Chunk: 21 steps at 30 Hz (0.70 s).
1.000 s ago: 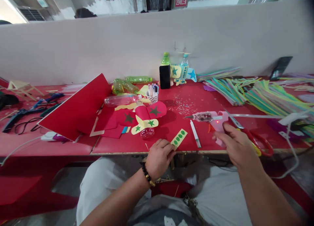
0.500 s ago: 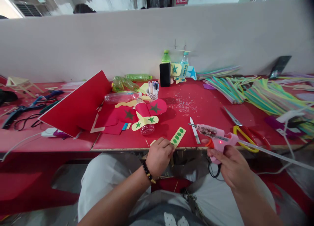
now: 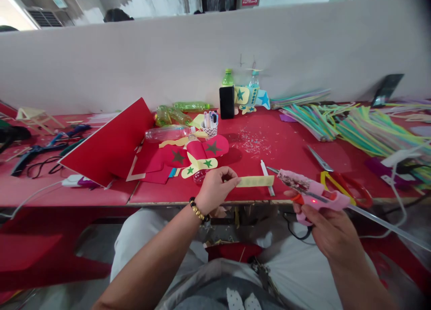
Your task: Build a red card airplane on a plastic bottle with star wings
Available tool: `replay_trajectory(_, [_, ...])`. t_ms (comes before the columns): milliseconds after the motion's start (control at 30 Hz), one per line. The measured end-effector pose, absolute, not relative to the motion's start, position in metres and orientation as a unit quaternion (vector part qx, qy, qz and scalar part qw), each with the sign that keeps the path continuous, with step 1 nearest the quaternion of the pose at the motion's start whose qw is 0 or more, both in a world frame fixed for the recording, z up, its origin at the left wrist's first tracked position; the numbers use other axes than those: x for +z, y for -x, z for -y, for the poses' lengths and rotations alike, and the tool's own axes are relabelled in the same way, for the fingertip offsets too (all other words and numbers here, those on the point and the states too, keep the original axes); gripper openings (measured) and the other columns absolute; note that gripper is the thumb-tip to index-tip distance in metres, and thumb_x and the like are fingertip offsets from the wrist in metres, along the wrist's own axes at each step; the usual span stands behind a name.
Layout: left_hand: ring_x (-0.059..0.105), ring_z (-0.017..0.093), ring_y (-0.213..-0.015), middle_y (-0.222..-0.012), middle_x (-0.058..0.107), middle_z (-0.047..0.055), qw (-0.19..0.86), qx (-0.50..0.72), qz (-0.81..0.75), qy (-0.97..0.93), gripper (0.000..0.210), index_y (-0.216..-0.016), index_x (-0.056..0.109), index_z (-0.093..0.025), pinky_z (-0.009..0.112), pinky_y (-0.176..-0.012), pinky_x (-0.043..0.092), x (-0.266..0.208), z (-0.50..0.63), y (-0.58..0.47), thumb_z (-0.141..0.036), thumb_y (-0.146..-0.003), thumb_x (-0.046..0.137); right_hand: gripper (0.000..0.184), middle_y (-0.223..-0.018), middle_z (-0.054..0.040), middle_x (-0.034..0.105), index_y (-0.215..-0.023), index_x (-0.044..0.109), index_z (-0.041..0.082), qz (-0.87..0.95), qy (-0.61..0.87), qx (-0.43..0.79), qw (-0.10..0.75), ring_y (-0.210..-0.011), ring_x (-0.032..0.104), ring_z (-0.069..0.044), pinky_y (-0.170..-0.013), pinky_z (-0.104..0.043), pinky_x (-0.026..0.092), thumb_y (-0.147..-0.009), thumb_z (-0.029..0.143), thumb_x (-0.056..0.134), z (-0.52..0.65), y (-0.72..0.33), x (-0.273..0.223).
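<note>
Between thumb and fingers, my left hand (image 3: 215, 189) pinches one end of a pale yellow paper strip (image 3: 257, 181), its plain side showing. My right hand (image 3: 328, 224) is wrapped round the handle of a pink glue gun (image 3: 308, 189) with a red light lit. The gun's nozzle points left, close to the strip's far end, and a long clear glue stick (image 3: 387, 226) sticks out of its back. Just beyond my left hand stands a bottle plane (image 3: 198, 154) with red wings and a yellow tail bearing green stars. A white pen (image 3: 263, 168) lies partly behind the strip.
Open scissors (image 3: 332, 173) lie right of the glue gun, before bundles of coloured strips (image 3: 319, 124). A phone (image 3: 226, 102) stands upright at the back beside a pen cup (image 3: 209, 126). A red board (image 3: 111, 144) leans at left, near several plastic bottles (image 3: 168, 133).
My left hand has picked the strip up from the table edge and turned it over, hiding its green ovals. My right hand has shifted slightly right with the glue gun.
</note>
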<state>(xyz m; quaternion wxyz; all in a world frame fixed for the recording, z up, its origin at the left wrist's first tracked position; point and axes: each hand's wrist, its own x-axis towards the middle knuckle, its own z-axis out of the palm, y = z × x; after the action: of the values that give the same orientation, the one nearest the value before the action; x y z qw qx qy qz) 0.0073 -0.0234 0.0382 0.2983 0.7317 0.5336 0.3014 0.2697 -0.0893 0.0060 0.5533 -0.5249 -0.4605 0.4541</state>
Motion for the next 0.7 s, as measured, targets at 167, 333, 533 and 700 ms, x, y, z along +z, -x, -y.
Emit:
replay_trajectory(167, [0.059, 0.014, -0.065, -0.068, 0.065, 0.001, 0.25, 0.198, -0.552, -0.77, 0.008, -0.072, 0.063, -0.016, 0.026, -0.065, 0.045, 0.034, -0.006, -0.012, -0.018, -0.079, 0.065, 0.024, -0.076, -0.0062, 0.064, -0.079, 0.069, 0.019, 0.515, 0.525, 0.457, 0.5, -0.067, 0.057, -0.017, -0.051, -0.026, 0.047, -0.08, 0.043, 0.066, 0.085, -0.277, 0.003])
replay_trajectory(333, [0.06, 0.017, -0.075, -0.074, 0.064, 0.004, 0.181, 0.125, -0.546, -0.808, 0.009, -0.074, 0.064, -0.014, 0.032, -0.074, 0.045, 0.053, -0.014, -0.02, -0.013, -0.081, 0.059, 0.028, -0.07, -0.004, 0.063, -0.091, 0.069, 0.019, 0.564, 0.514, 0.447, 0.466, -0.064, 0.056, -0.017, -0.055, -0.027, 0.045, -0.085, 0.045, 0.061, 0.079, -0.281, 0.006])
replay_trajectory(533, [0.058, 0.018, -0.066, -0.061, 0.061, 0.001, 0.185, 0.025, -0.478, -0.858, 0.012, -0.061, 0.066, -0.019, 0.028, -0.064, 0.038, 0.097, -0.026, -0.008, -0.011, -0.069, 0.067, 0.03, -0.068, -0.0042, 0.064, -0.079, 0.068, 0.019, 0.587, 0.507, 0.433, 0.459, -0.064, 0.057, -0.018, -0.059, -0.03, 0.044, -0.088, 0.046, 0.056, 0.073, -0.283, 0.01])
replay_trajectory(700, [0.056, 0.02, -0.064, -0.049, 0.05, 0.0, 0.168, -0.019, -0.456, -0.874, 0.025, -0.046, 0.057, -0.018, 0.031, -0.063, 0.033, 0.108, -0.055, -0.02, 0.001, -0.057, 0.069, 0.034, -0.068, -0.0037, 0.065, -0.074, 0.066, 0.02, 0.606, 0.493, 0.445, 0.438, -0.063, 0.056, -0.017, -0.061, -0.031, 0.042, -0.091, 0.046, 0.052, 0.072, -0.279, 0.014])
